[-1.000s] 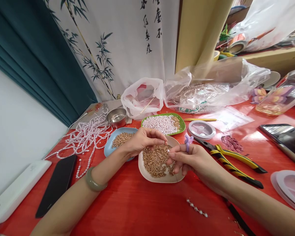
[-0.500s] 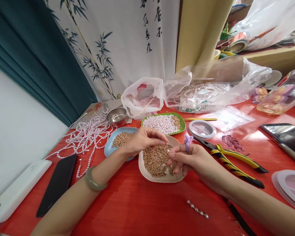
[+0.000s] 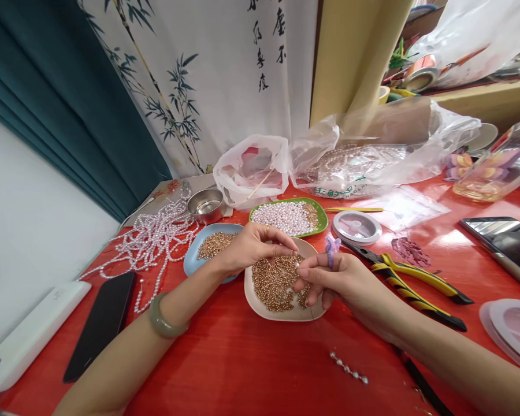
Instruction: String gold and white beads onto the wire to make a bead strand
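Pale bead (image 3: 297,264) at right fingers (image 3: 315,261), gold beads (image 3: 272,286) beneath

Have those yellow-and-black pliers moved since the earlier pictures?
No; the pliers lie in the same place beside the round spool.

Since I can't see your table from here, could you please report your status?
Left hand: pinched shut over gold beads, contents too small to tell. Right hand: pinching a tiny white bead. Gold beads loose in cream plate. Pliers beside right hand.
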`<act>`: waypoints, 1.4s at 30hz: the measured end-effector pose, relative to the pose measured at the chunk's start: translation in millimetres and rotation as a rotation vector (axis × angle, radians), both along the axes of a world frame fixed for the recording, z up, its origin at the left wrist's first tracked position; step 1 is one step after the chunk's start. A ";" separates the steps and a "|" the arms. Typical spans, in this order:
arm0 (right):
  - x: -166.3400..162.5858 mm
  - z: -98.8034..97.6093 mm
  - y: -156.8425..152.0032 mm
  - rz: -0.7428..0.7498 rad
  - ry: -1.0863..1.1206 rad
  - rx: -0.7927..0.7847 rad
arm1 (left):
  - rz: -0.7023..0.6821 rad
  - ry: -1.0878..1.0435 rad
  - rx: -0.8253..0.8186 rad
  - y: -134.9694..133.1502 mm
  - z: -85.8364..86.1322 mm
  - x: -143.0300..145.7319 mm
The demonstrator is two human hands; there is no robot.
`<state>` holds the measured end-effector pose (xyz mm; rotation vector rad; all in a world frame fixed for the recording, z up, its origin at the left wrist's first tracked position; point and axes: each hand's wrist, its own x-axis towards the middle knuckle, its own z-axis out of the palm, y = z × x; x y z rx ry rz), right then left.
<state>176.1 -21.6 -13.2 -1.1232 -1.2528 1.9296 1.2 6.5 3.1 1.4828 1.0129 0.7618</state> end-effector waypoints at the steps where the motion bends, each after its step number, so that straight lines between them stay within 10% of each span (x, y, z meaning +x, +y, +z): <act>1: 0.0 0.4 -0.1 0.003 -0.002 0.001 | 0.004 0.007 0.000 -0.2 0.0 0.0; 22: 0.6 1.7 -1.4 -0.011 0.020 0.011 | -0.060 0.091 0.129 1.9 1.7 -7.0; 30: -0.7 2.9 -0.5 -0.020 -0.010 0.013 | 0.061 0.810 0.753 21.7 -8.5 -33.1; 42: 1.5 -1.8 1.6 0.014 0.002 0.026 | -0.098 1.069 0.803 20.4 -6.4 -40.1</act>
